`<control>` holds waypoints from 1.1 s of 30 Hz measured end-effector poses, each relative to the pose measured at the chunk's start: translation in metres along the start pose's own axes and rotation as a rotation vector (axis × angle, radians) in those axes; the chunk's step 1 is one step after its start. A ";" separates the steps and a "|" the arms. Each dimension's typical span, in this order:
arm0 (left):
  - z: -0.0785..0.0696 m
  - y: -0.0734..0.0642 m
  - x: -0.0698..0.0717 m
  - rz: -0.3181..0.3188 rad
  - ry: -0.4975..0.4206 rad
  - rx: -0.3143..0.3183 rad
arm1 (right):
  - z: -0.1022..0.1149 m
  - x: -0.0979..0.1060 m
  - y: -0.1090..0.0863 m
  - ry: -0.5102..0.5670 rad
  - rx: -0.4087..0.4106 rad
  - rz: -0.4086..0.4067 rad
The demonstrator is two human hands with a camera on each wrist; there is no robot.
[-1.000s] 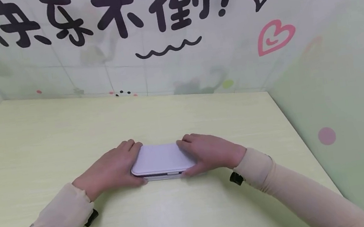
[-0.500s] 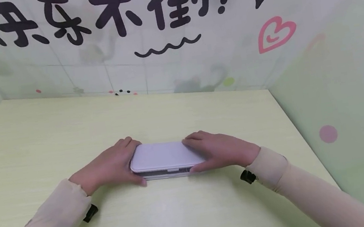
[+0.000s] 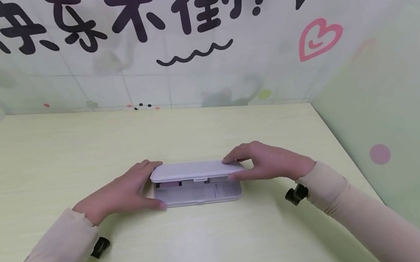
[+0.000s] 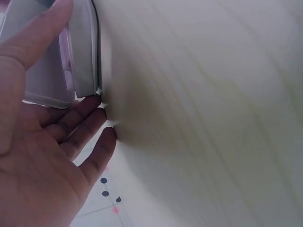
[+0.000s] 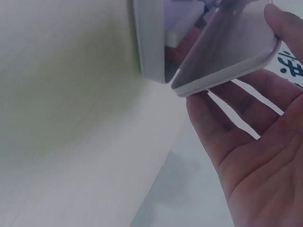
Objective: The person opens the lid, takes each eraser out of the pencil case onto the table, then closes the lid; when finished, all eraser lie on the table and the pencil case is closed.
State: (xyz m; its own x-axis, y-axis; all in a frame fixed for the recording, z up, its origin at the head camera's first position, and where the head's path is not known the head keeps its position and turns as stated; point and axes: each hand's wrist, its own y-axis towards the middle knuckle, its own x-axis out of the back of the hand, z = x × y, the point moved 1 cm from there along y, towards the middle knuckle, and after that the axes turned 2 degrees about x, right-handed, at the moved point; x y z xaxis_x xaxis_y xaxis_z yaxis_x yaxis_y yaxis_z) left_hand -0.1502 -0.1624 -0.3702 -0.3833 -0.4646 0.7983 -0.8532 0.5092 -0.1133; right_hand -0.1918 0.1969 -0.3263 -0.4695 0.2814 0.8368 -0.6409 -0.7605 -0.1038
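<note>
A pale lavender pencil case point(image 3: 184, 195) rests on the table with its hinged lid point(image 3: 187, 169) tilted partway up. Inside show a shallow tray with a divider and, under the lid, something pinkish point(image 3: 169, 184) that I cannot make out. My left hand point(image 3: 124, 194) holds the case's left end, thumb at the front corner and fingers at the back edge. At the right end, my right hand point(image 3: 270, 160) pinches the lid, with the thumb on its front edge and fingers on its outer face, as the right wrist view shows on the lid point(image 5: 232, 47).
The pale wood-grain table point(image 3: 194, 249) meets a printed back wall point(image 3: 138, 83) with large black characters. A green side wall point(image 3: 407, 130) stands at the right. Black wrist straps point(image 3: 297, 194) show below both beige sleeves point(image 3: 349, 201).
The lid has swung up and back, uncovering the tray inside. My right hand has moved to the right and lifted with it, while the left hand stays at the left end.
</note>
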 end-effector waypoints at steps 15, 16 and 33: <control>0.004 0.000 -0.002 -0.046 -0.022 0.008 | -0.011 0.023 0.005 0.251 -0.013 -0.084; 0.004 0.000 -0.002 -0.047 -0.024 0.008 | -0.012 0.024 0.005 0.248 -0.022 -0.097; 0.002 -0.004 -0.002 -0.035 -0.009 0.038 | -0.033 0.026 0.023 0.302 -0.146 -0.369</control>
State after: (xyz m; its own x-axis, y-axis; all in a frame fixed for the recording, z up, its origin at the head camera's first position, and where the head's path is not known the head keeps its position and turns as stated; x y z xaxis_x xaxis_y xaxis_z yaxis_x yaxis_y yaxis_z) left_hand -0.1472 -0.1650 -0.3723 -0.3557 -0.4880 0.7971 -0.8789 0.4647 -0.1077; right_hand -0.2385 0.2063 -0.3244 -0.3367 0.6898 0.6410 -0.8656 -0.4946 0.0775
